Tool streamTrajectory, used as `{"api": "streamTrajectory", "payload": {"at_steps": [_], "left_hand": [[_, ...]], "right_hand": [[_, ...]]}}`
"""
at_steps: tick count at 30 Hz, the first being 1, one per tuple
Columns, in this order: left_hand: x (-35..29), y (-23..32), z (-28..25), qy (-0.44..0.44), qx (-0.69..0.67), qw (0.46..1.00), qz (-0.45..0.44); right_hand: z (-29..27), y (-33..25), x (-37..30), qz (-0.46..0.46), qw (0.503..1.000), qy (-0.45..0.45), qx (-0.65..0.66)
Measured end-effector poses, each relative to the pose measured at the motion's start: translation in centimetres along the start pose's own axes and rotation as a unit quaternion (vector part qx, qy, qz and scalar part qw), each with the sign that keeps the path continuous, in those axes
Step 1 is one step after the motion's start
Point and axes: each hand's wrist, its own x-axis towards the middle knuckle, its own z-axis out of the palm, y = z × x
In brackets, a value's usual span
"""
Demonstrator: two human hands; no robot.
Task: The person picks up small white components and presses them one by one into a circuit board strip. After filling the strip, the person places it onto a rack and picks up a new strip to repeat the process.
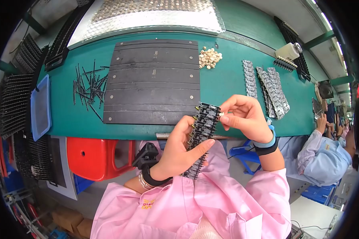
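My left hand grips a long black strip of small components, held upright and slightly tilted over the table's near edge. Brass pins stick out along the strip's left side. My right hand pinches a small brass piece against the top right end of the strip. Both wrists wear bands, and my sleeves are pink.
A black ribbed mat lies on the green table. Loose black pins are left of it, a heap of brass pieces behind it, finished strips to the right. A red stool stands below; another person sits at right.
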Motion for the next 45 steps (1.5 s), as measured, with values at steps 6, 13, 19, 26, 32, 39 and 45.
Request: {"api": "streamTrajectory", "payload": {"at_steps": [6,13,19,26,32,39,45], "left_hand": [[0.1,-0.1,0.4,0.002,0.009,1.000,0.005],[0.0,-0.1,0.5,0.003,0.020,1.000,0.001],[0.1,-0.1,0.7,0.007,0.031,0.999,0.005],[0.1,-0.3,0.6,0.004,0.013,1.000,0.002],[-0.1,-0.1,0.6,-0.002,-0.017,1.000,-0.016],[-0.2,0.0,0.8,0.005,0.009,1.000,0.003],[-0.2,-0.1,0.8,0.009,0.028,1.000,0.005]], "right_hand": [[0.2,0.0,-0.2,-0.013,0.999,0.036,0.031],[0.2,0.7,-0.3,-0.069,0.995,0.050,0.056],[-0.2,1.2,-0.4,-0.122,0.991,0.045,0.035],[0.1,1.4,-0.3,-0.153,0.987,0.050,0.023],[0.1,1.7,-0.2,-0.144,0.988,0.053,0.031],[0.0,2.3,-0.2,-0.147,0.986,0.046,0.057],[0.0,2.3,-0.2,-0.152,0.986,0.042,0.050]]}}
